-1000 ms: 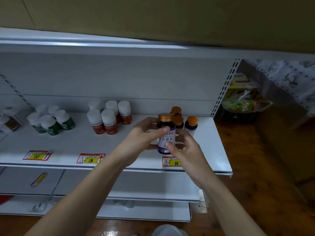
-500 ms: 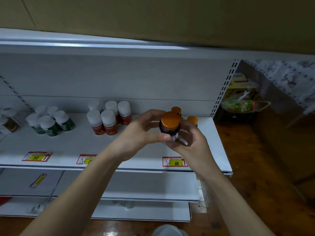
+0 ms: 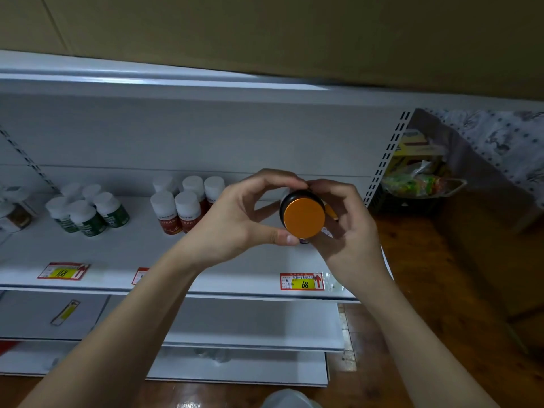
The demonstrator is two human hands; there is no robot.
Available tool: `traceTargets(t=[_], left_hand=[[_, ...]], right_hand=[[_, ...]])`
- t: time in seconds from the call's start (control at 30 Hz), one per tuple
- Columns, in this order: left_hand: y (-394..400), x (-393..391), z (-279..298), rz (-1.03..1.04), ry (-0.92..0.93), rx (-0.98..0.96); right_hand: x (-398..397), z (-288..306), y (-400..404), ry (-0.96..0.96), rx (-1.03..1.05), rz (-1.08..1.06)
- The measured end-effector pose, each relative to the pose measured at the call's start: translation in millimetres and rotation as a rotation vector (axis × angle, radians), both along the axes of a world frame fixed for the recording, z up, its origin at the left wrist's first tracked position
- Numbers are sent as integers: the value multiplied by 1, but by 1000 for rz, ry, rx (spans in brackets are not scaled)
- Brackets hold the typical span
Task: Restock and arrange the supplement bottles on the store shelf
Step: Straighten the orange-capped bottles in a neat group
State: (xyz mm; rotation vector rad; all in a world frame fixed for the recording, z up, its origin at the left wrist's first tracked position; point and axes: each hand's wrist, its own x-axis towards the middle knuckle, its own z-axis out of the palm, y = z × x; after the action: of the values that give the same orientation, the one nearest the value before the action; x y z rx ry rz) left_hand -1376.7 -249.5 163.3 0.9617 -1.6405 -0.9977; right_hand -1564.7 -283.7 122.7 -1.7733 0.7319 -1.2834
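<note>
Holding bottle (image 3: 303,214) tipped cap-first toward camera, above shelf (image 3: 123,251), left hand (image 3: 235,219) and right hand (image 3: 347,228) both curled round dark body. Probably light, rigid, smooth, maybe slippery; grip sides, not orange cap.

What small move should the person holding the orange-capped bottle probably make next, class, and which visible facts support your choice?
Probably tip the orange-capped bottle back upright and lower it onto the shelf above the 68 price tag. Both the left hand and the right hand grip it in the air, its cap faces the camera, and bare shelf lies just below.
</note>
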Motion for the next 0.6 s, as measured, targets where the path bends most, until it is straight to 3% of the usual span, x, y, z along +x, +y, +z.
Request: traceTargets(t=[0.23, 0.37, 0.6], left_hand=[[0, -3, -4, 11, 28, 43], [-2, -5, -3, -4, 65, 191], [-11, -7, 1, 195, -32, 358]], right_hand=[[-1, -4, 2, 24, 92, -15], [-2, 1, 3, 26, 233, 38], [0, 12, 5, 81, 384, 115]])
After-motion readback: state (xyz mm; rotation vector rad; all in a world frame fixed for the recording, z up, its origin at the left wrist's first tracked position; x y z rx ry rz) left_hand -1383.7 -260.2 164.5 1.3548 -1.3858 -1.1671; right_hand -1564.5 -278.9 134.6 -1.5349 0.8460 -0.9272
